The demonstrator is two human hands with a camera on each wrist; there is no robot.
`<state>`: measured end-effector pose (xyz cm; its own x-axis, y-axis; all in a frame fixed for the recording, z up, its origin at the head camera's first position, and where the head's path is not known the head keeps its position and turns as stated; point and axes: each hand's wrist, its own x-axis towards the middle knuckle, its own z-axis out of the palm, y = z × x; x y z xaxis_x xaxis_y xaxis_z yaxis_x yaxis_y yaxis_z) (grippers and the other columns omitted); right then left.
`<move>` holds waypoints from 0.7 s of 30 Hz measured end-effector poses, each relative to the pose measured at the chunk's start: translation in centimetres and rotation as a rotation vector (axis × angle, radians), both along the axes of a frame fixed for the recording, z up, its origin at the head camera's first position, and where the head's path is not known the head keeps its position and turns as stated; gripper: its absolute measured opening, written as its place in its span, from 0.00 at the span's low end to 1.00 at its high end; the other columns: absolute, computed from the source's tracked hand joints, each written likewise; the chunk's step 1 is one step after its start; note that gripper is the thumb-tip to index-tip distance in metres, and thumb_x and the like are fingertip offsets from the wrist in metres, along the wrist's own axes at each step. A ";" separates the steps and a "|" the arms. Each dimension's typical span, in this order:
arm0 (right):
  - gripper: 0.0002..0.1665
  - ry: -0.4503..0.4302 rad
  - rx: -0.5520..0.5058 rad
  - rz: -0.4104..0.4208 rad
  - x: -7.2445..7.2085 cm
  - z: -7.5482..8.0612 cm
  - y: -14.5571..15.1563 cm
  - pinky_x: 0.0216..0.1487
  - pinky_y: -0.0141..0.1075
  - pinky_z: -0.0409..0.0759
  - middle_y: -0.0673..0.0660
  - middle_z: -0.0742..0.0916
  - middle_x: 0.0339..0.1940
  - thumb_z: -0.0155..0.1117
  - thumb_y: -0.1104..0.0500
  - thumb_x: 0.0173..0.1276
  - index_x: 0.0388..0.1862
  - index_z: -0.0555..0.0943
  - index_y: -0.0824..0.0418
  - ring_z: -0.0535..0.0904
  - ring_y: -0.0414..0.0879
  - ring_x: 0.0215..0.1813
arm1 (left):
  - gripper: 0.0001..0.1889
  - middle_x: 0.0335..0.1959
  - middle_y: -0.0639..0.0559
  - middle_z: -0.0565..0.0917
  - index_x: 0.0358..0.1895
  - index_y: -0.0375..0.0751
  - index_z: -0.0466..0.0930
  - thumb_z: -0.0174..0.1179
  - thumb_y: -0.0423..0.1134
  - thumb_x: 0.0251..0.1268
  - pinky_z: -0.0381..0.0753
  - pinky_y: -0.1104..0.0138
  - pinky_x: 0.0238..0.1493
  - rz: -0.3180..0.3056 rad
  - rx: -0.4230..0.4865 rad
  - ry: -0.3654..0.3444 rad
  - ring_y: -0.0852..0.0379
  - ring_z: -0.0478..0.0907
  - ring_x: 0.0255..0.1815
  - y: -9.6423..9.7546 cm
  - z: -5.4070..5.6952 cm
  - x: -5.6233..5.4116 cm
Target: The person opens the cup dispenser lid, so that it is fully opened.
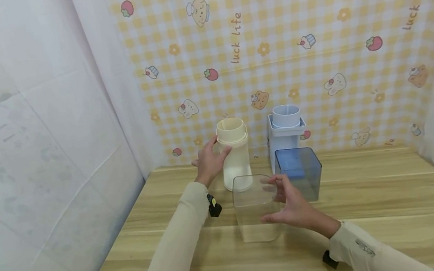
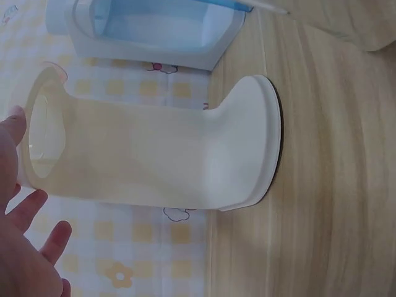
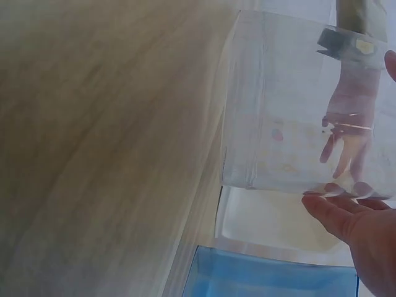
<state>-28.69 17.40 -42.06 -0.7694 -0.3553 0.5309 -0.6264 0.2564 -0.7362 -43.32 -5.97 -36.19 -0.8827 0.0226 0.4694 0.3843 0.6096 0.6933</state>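
In the head view, my left hand point(image 1: 209, 162) touches the upper ring of a cream stand point(image 1: 235, 163), thumb in front and the other fingers spread. The stand has a round open top and a flat foot, which rests on the table in the left wrist view. Nearer to me, my right hand point(image 1: 293, 204) holds a clear, square-sided container point(image 1: 256, 224) by its right side, thumb and fingers on different faces. Through its walls the left hand point(image 3: 352, 117) shows in the right wrist view. Whether the container touches the table I cannot tell.
To the right of the cream stand is a pale blue stand point(image 1: 284, 144) with a round cup on top. Before it sits a blue-tinted clear container point(image 1: 311, 182). A yellow checked cloth point(image 1: 275, 74) hangs behind the wooden table point(image 1: 381, 204); white curtains hang at both sides.
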 end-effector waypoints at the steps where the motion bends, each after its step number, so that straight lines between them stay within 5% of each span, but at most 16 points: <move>1: 0.56 -0.007 -0.014 0.008 -0.2 -0.1 0.0 0.53 0.36 0.79 0.63 0.75 0.70 0.86 0.60 0.44 0.65 0.58 0.63 0.74 0.61 0.65 | 0.36 0.68 0.52 0.75 0.73 0.51 0.67 0.61 0.61 0.65 0.39 0.26 0.59 -0.001 0.000 -0.008 0.40 0.65 0.72 0.0 0.1 -0.1; 8: 0.61 -0.057 -0.083 0.020 -1.1 -0.4 -0.1 0.56 0.31 0.76 0.65 0.71 0.72 0.84 0.66 0.45 0.70 0.53 0.64 0.70 0.63 0.69 | 0.34 0.69 0.50 0.74 0.73 0.51 0.67 0.60 0.59 0.67 0.43 0.31 0.59 -0.006 -0.029 -0.013 0.39 0.64 0.71 0.3 0.6 -0.6; 17: 0.60 -0.105 -0.053 -0.079 -2.1 -0.6 -0.3 0.53 0.43 0.78 0.68 0.73 0.69 0.84 0.64 0.45 0.70 0.55 0.65 0.75 0.59 0.56 | 0.35 0.71 0.51 0.72 0.72 0.51 0.68 0.60 0.61 0.66 0.46 0.34 0.58 0.048 -0.093 -0.033 0.36 0.64 0.69 0.5 0.9 -1.7; 21: 0.59 -0.101 -0.060 -0.088 -2.4 -0.4 -0.3 0.56 0.44 0.77 0.67 0.72 0.70 0.84 0.64 0.46 0.70 0.55 0.65 0.74 0.59 0.61 | 0.36 0.72 0.48 0.69 0.72 0.51 0.68 0.59 0.63 0.65 0.48 0.34 0.58 0.074 -0.137 -0.039 0.32 0.64 0.68 0.6 1.1 -2.1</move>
<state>-31.06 17.07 -42.50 -0.8468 -0.2544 0.4672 -0.5253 0.2609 -0.8099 -45.43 -5.35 -35.05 -0.9019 0.0180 0.4317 0.3091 0.7250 0.6155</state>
